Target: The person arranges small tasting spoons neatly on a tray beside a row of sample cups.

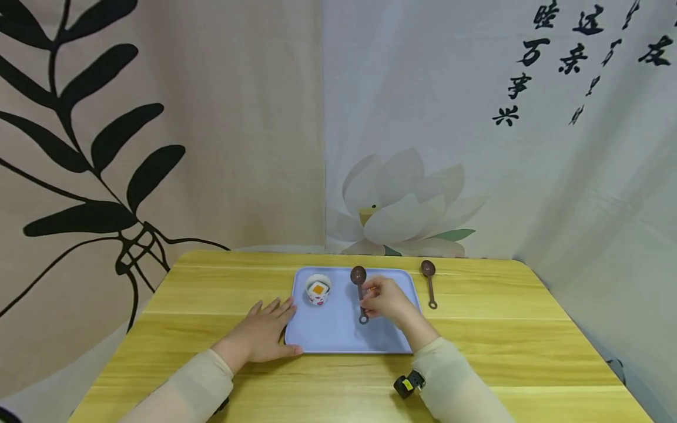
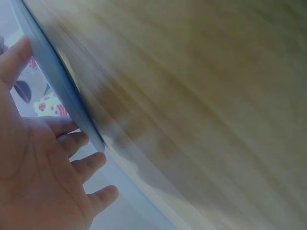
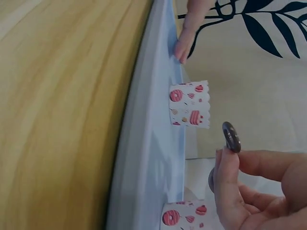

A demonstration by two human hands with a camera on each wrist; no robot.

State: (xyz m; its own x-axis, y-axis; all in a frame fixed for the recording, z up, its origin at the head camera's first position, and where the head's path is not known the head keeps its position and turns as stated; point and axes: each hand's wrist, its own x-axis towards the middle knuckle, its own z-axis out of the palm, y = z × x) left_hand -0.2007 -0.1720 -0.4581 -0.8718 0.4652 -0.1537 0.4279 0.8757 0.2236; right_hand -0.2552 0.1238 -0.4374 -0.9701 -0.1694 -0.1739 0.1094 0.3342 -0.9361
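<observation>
Pinched between thumb and fingertips, the brown spoon is held by its handle in the right hand, raised above the blue tray, right of its middle, with the bowl toward the tray's back edge and the ringed end toward the front edge. The left hand lies flat and spread, fingers loose around nothing, touching the tray's left edge near the front-left corner. Near the back-left corner stands a printed paper cup holding a white piece with an orange square. A second cup shows in the right wrist view; from the head it is mostly hidden behind the right hand, so I cannot fairly tell how near the spoon is to it. Another spoon lies on the table, just beyond the tray's right edge.

My worry is the slim handle: a pinch this small could let the spoon twist, its bowl dropping onto the tray. A low sweep might knock over the hidden cup, and a hard left-hand push could slide the tray rightward into the loose spoon.
</observation>
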